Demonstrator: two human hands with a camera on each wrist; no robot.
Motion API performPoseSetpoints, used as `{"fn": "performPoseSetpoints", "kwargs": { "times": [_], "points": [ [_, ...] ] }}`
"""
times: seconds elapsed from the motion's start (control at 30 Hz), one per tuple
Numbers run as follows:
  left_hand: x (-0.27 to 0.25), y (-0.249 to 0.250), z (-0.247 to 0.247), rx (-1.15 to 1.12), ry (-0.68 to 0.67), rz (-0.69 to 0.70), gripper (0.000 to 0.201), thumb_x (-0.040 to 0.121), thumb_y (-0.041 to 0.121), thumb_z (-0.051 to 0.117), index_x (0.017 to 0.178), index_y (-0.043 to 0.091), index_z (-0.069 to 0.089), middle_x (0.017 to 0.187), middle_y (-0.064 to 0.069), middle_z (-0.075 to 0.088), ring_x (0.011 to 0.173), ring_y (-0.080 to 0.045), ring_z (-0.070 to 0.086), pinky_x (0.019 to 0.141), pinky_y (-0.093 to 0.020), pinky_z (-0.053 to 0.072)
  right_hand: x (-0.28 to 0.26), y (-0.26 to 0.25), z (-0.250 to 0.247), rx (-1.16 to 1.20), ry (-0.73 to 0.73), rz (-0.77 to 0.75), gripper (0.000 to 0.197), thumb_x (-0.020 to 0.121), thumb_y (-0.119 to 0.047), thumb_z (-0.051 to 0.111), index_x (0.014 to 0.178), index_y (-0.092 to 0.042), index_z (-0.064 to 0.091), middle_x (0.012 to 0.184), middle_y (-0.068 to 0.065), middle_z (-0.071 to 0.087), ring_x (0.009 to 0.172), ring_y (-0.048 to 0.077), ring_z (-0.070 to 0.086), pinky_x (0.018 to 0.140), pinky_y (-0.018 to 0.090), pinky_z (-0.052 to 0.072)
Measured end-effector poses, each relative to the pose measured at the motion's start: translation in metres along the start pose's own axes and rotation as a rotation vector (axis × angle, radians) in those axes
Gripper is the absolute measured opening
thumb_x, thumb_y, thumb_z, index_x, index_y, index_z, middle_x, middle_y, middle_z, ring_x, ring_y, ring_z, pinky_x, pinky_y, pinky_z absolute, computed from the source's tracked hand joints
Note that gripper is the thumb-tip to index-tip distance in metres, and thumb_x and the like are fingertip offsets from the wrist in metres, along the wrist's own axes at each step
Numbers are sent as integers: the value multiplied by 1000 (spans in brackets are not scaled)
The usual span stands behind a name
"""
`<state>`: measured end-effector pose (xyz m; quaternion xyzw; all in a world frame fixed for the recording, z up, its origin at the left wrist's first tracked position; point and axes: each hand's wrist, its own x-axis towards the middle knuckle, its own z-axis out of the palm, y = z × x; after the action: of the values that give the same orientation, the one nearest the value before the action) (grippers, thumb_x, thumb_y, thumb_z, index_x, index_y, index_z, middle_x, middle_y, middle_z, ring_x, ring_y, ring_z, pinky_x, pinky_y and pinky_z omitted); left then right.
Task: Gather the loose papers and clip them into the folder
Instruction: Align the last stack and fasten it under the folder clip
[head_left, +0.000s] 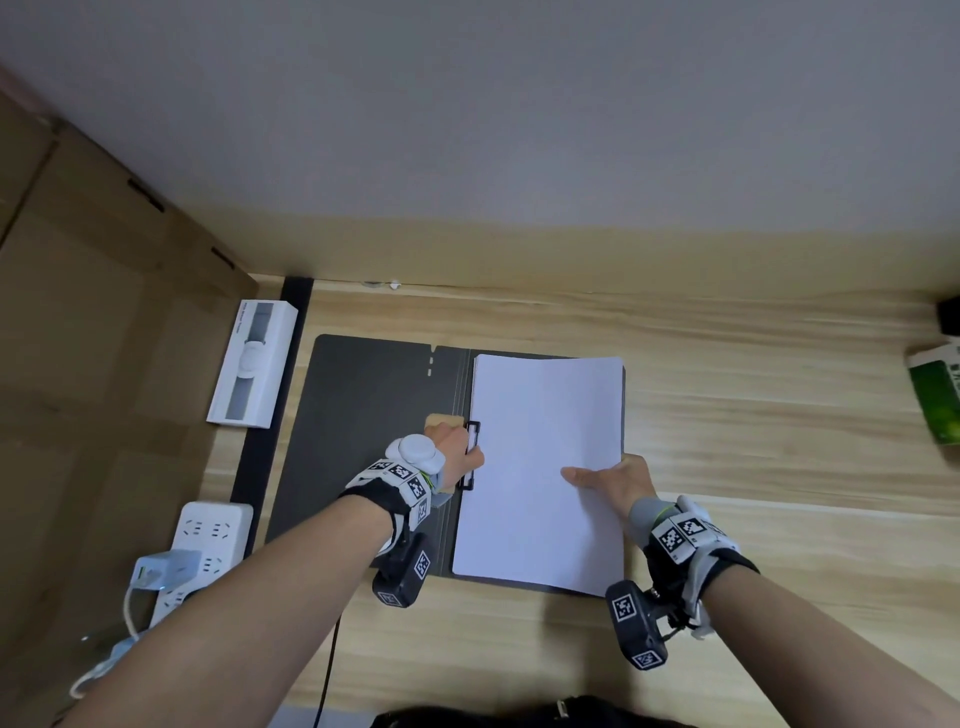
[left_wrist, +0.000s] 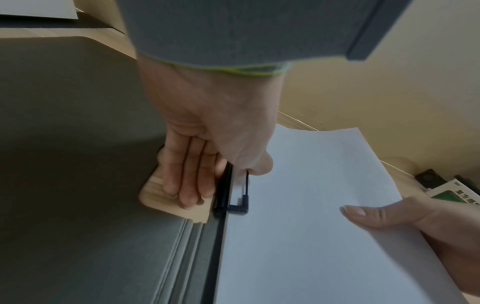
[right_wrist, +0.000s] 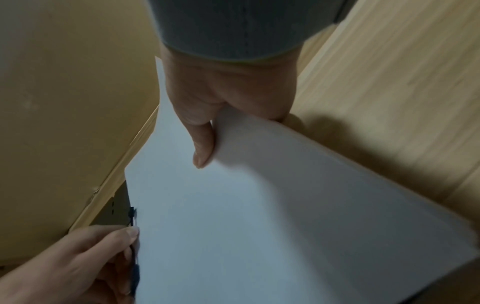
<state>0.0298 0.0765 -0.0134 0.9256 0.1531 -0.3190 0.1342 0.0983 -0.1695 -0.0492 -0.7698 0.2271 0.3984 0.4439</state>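
Note:
A dark grey folder (head_left: 363, 415) lies open on the wooden table. A stack of white papers (head_left: 540, 441) rests on its right half, left edge against the black clip (head_left: 474, 431) at the spine. My left hand (head_left: 457, 452) is at the clip. The thumb hooks the clip's wire (left_wrist: 241, 203) while its fingers (left_wrist: 187, 181) press into a cutout in the folder (left_wrist: 78, 185). My right hand (head_left: 608, 480) pinches the stack's right edge, thumb on top (right_wrist: 202, 148) and fingers hidden beneath. That edge of the papers (right_wrist: 259, 226) is lifted slightly.
A long white box (head_left: 253, 364) lies left of the folder, and a power strip (head_left: 208, 545) with a plugged charger sits nearer me. Cardboard boxes (head_left: 78, 312) stand at far left. A green package (head_left: 940, 395) lies at the right edge. The wall runs behind the table.

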Motion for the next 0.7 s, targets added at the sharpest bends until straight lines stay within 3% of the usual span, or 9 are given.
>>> {"fn": "performPoseSetpoints", "kwargs": {
  "times": [0.07,0.13,0.2,0.3,0.37,0.47,0.53,0.63,0.7],
  "points": [
    [-1,1,0,1,15,-8,46,95,27,45,55,13,25,54,3,26,47,-9,21,45,-24,15,-6,-7,2,-25,22,-4,57,53,-27,96,81,-3,53,80,13,60,70,27,59,70,39,54],
    [-2,1,-1,1,19,-15,46,95,26,44,55,14,25,55,3,26,48,-8,20,46,-24,14,-4,-7,4,-46,35,-11,53,58,-25,94,76,-9,47,77,8,50,69,23,51,62,32,45],
    [0,2,1,21,22,-27,47,96,30,43,55,14,27,55,3,29,50,-9,26,47,-23,18,2,-3,5,-53,39,-13,55,57,-26,95,75,-10,45,75,7,48,70,24,50,63,31,43],
    [3,5,7,43,-3,-49,48,98,37,42,57,12,34,60,0,39,65,-18,45,59,-26,33,6,0,3,-54,15,-17,55,53,-29,96,78,-3,54,79,11,60,74,28,62,69,34,52],
    [5,5,10,53,-27,-71,44,99,40,40,68,8,44,61,0,40,70,-20,48,58,-28,35,6,-1,0,-41,-28,-24,59,51,-31,95,92,0,65,92,13,72,85,32,71,80,43,59],
    [7,3,13,91,-61,-79,43,100,46,37,81,8,47,74,-5,52,69,-22,50,58,-29,38,3,-2,-13,28,-50,-64,32,67,-15,88,94,-6,72,95,12,76,88,32,73,86,46,59],
    [4,9,11,115,-84,-54,44,100,49,35,84,9,47,72,-3,50,66,-21,50,59,-29,39,0,2,-28,59,-42,-86,21,72,-9,84,92,-8,75,95,10,77,92,31,73,90,46,57],
    [3,29,8,115,-143,27,47,100,51,34,85,9,47,66,0,44,69,-20,51,61,-29,39,0,10,-49,59,23,-104,14,74,-7,82,86,-10,75,92,10,77,89,32,73,88,45,58],
    [1,40,10,75,-144,68,43,100,46,39,87,7,48,73,-1,47,71,-19,52,62,-30,39,-1,14,-61,69,81,-102,12,75,-6,80,84,-7,73,89,11,75,78,28,71,78,38,59]
  ]
}}
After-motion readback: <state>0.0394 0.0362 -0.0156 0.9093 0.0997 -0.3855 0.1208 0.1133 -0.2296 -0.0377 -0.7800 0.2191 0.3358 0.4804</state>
